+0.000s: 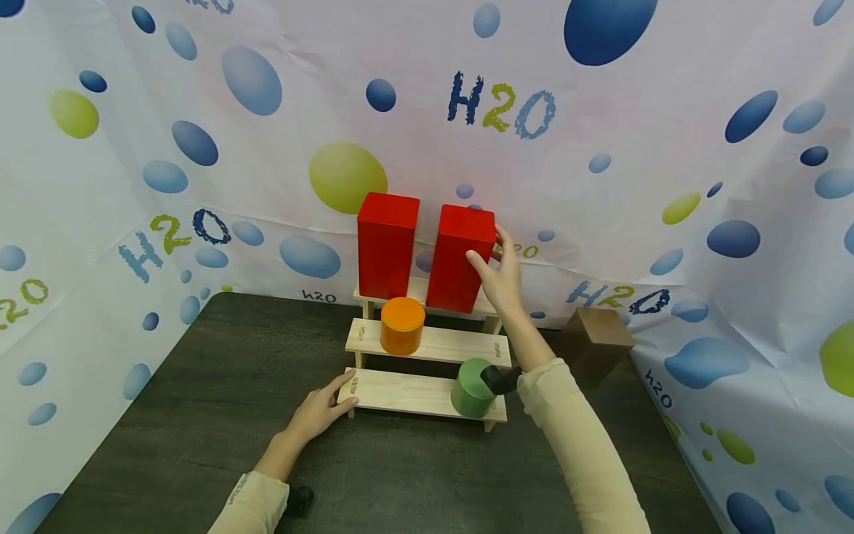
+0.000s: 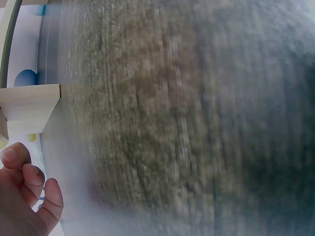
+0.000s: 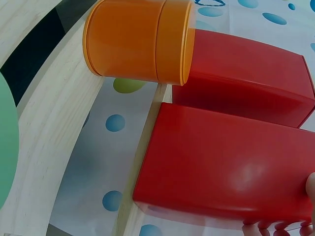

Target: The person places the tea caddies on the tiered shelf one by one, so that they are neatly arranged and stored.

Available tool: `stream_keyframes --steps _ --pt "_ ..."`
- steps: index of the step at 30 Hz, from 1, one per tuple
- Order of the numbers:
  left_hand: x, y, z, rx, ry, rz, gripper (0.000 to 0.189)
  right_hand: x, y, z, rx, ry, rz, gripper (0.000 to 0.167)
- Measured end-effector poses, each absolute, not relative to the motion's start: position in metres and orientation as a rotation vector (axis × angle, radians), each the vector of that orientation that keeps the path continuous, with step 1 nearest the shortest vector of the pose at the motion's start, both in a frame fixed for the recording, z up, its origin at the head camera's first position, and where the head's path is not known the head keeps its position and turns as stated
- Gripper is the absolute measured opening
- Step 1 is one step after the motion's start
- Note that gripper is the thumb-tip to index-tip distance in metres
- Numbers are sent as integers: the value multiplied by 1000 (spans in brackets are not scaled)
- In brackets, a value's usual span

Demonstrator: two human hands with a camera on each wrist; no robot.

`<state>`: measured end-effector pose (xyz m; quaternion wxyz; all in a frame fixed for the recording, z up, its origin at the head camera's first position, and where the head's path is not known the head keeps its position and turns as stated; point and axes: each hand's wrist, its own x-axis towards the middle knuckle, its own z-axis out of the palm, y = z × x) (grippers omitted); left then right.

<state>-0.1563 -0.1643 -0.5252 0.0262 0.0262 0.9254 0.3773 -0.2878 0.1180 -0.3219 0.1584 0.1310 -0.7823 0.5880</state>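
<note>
My right hand (image 1: pixel 502 278) grips the upper right side of a tall red box (image 1: pixel 460 259). Its thumb lies on the front face and the other fingers reach round the far side. The box stands on the top step of a wooden three-step rack (image 1: pixel 400 391), beside a second red box (image 1: pixel 387 248). My left hand (image 1: pixel 320 411) rests at the left end of the lowest step, thumb and index finger spread over its edge. In the left wrist view, the other fingers (image 2: pixel 51 199) hang loosely curled below the wood.
An orange round tin (image 1: pixel 402 326) stands on the middle step. At the right end of the bottom step is a green round tin (image 1: pixel 472 389), close to the right wrist strap. A brown box (image 1: pixel 594 345) stands right of the rack, near the patterned curtain (image 1: pixel 427 111).
</note>
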Motion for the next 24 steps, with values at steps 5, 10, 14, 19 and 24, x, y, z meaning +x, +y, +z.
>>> stream_keyframes --steps 5,10,14,19,24 --pt "-157 -164 -526 79 2869 1155 63 -288 114 -321 382 -2240 1681 59" --pt "-159 -164 -527 82 2871 1155 63 -277 107 -307 394 -2243 1706 59" --pt "-160 -164 -526 103 2875 1175 62 -271 103 -300 398 -2247 1702 59" --pt "-158 -164 -528 95 2879 1178 61 -283 106 -311 375 -2276 1707 60" --pt "-156 -164 -530 81 2879 1179 60 -294 107 -325 384 -2273 1676 61"
